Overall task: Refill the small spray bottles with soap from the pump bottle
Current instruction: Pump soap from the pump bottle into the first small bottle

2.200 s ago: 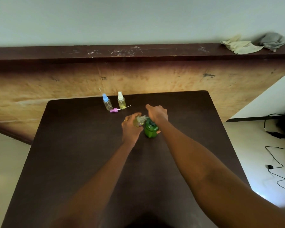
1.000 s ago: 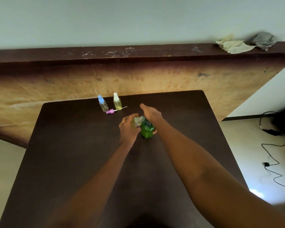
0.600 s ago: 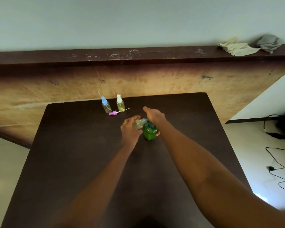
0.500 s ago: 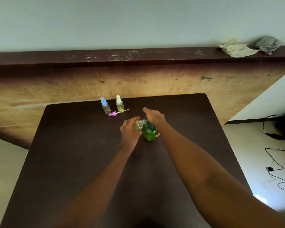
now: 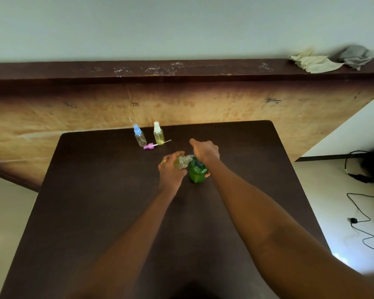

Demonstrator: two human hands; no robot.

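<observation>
Table: my two forearms reach out over a dark brown table (image 5: 95,212), seen from above.
Left hand: my left hand (image 5: 171,172), a ring on one finger, is wrapped around a small clear spray bottle (image 5: 181,162), which is tilted with its open neck toward the pump's spout.
Right hand: my right hand (image 5: 205,151) lies on top of the green pump bottle (image 5: 196,172); whether it grips the pump head or only presses on it, I cannot tell.
Pump bottle: it stands upright on the table near the middle, just beside my left hand.
Far edge: a pink spray cap (image 5: 149,146) lies on its side; right behind it stand a blue-capped spray bottle (image 5: 139,135) and a white-capped spray bottle (image 5: 158,133), both upright.
Beyond: a worn wooden panel (image 5: 203,102) rises behind the table, with two crumpled cloths (image 5: 317,62) on its ledge.
</observation>
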